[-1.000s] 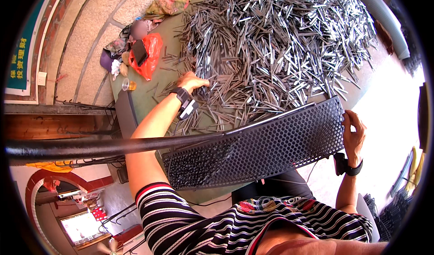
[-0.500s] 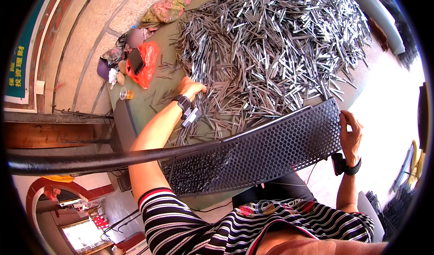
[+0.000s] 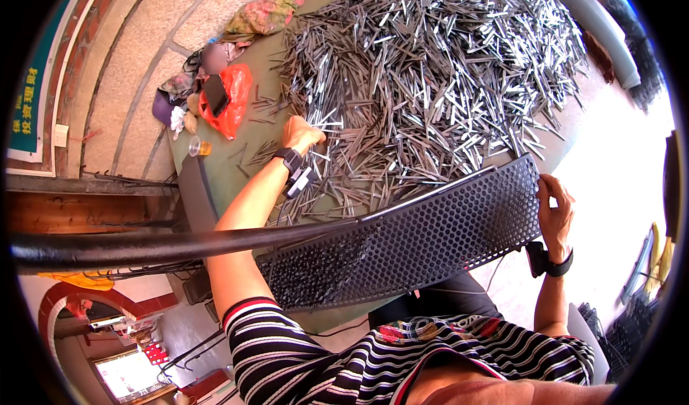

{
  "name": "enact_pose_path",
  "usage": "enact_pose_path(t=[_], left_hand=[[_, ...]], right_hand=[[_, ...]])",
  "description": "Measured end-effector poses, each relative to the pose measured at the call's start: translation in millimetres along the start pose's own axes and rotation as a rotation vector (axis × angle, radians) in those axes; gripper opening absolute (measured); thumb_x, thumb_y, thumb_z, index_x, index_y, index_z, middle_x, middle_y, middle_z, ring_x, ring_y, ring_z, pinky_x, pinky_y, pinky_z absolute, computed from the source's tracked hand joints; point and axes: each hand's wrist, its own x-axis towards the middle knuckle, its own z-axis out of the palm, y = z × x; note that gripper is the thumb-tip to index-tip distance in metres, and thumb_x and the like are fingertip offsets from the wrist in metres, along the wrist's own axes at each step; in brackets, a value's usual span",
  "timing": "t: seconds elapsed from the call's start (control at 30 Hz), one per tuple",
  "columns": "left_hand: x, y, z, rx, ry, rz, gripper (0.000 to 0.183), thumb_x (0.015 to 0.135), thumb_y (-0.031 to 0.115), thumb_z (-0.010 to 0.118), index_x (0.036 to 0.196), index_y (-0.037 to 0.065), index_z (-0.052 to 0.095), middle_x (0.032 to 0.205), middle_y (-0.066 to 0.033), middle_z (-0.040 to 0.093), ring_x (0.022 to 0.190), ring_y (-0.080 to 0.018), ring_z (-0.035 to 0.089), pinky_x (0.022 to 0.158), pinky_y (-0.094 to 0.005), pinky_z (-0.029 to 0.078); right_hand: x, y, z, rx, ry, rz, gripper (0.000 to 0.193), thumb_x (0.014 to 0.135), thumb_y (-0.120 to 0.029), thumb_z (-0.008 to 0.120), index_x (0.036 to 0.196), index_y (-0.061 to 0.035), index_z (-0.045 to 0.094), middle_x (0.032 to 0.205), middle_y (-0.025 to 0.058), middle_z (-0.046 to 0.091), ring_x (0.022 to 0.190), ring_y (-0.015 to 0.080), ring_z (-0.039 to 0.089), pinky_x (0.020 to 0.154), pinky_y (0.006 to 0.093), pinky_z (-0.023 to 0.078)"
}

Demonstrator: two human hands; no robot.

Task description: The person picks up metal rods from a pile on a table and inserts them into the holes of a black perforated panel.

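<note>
My left hand (image 3: 303,133) is at the left edge of a big heap of thin dark strips (image 3: 430,82). Its fingers are curled, and a few shiny strips (image 3: 329,123) stick out past them; the fingertips are mostly hidden. With my right hand (image 3: 556,215) I pinch the right end of a long black perforated panel (image 3: 445,225), thumb and fingers closed on its edge. The panel lies tilted across in front of my body. Small dark pieces seem to fill the holes of its left part, while the holes on the right show open.
A dark bar (image 3: 179,247) crosses above my left forearm. A red plastic bag (image 3: 233,107) with a dark flat object, a cup of amber liquid (image 3: 199,146) and cloths lie at the left of the green table (image 3: 244,136). A grey rolled sheet (image 3: 610,39) stands at the far right.
Bright strips now show at the fingers of my left hand, which has shifted and turned slightly. My right hand and the panel stay almost in place.
</note>
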Motion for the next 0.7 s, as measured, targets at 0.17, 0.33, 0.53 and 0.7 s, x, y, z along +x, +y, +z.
enact_pose_path(t=[0.17, 0.33, 0.53, 0.7], left_hand=[[-1, 0, -2, -0.075, 0.003, 0.025, 0.028, 0.046, 0.011, 0.072, 0.049, -0.003, 0.049, 0.05, -0.0083, 0.05, 0.044, -0.0161, 0.048, 0.041, -0.0334, 0.039], [4, 5, -9, -0.015, -0.087, -0.071, 0.022, 0.046, 0.01, 0.072, 0.051, -0.001, 0.053, 0.057, -0.0095, 0.058, 0.055, -0.0164, 0.057, 0.05, -0.0321, 0.045], [24, -29, 1, -0.242, -0.112, 0.081, 0.017, 0.048, -0.002, 0.063, 0.047, -0.003, 0.047, 0.049, -0.011, 0.051, 0.04, -0.0186, 0.052, 0.033, -0.0326, 0.035], [-16, -39, -36, -0.616, -0.432, 0.122, 0.012, 0.054, -0.004, 0.06, 0.051, -0.004, 0.049, 0.048, -0.0109, 0.05, 0.041, -0.0209, 0.055, 0.034, -0.0304, 0.04]], right_hand=[[1, -10, -6, 0.023, 0.024, -0.03, 0.012, 0.082, 0.003, 0.057, 0.092, 0.0018, 0.062, 0.074, 0.0106, 0.062, 0.063, 0.0154, 0.06, 0.058, 0.0259, 0.048], [-1, -26, -16, 0.06, 0.043, -0.036, 0.011, 0.082, 0.002, 0.058, 0.092, 0.0013, 0.062, 0.073, 0.0092, 0.062, 0.06, 0.014, 0.06, 0.056, 0.0249, 0.047], [-9, -42, -26, 0.108, 0.075, -0.051, 0.01, 0.082, 0.002, 0.058, 0.091, 0.0017, 0.062, 0.07, 0.0079, 0.062, 0.059, 0.0126, 0.059, 0.055, 0.0241, 0.047], [-18, -56, -32, 0.155, 0.049, -0.029, 0.01, 0.082, 0.002, 0.057, 0.09, 0.0019, 0.062, 0.071, 0.0078, 0.063, 0.06, 0.0119, 0.06, 0.056, 0.0235, 0.048]])
